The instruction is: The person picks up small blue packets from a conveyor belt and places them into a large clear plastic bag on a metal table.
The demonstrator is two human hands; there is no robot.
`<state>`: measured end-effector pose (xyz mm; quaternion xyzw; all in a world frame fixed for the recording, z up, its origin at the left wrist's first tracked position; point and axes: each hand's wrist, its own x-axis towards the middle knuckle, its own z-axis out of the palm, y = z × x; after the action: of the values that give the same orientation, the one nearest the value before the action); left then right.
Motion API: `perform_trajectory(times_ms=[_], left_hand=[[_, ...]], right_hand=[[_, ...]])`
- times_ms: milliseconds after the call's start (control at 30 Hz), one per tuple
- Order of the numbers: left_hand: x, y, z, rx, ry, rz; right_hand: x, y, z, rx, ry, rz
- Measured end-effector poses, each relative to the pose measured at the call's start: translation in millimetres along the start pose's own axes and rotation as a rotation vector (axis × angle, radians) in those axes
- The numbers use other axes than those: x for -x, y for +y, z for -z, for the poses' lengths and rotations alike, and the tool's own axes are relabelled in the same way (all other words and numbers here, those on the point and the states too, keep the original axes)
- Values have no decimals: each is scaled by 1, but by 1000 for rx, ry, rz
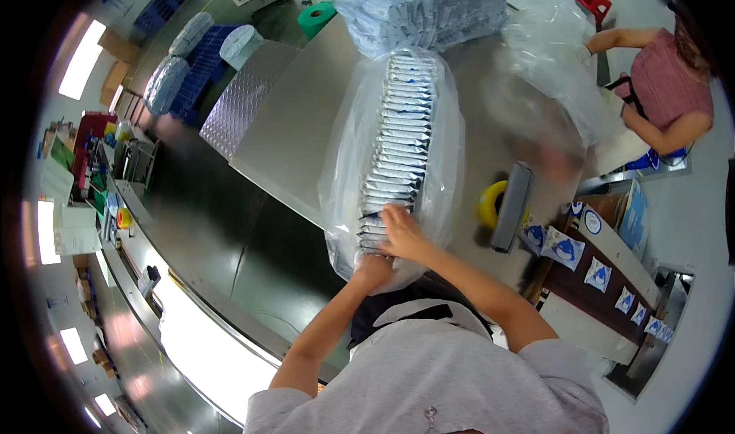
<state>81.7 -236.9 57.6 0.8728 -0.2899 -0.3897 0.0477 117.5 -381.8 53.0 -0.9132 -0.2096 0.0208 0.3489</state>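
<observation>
Pouch row: a long stack of flat white-and-blue pouches lies inside a clear plastic bag on the steel counter, running away from the person.
Right hand: flat on the near end of the row, fingers spread, grip not closed on anything.
Left hand: under the bag's near end, fingers hidden by plastic; grip cannot be told.
Loose pouches: piled at the far end, top cut off.
Second bag: blurred.
Tape roll: yellow, half hidden behind a grey bar.
Other person: at right, partly cut off.
</observation>
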Motion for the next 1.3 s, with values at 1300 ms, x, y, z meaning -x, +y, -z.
perform_trajectory(times_ms=[1300], left_hand=[[-40, 122, 72, 310, 275, 10]], right_hand=[[535, 273, 346, 549, -451, -1338]])
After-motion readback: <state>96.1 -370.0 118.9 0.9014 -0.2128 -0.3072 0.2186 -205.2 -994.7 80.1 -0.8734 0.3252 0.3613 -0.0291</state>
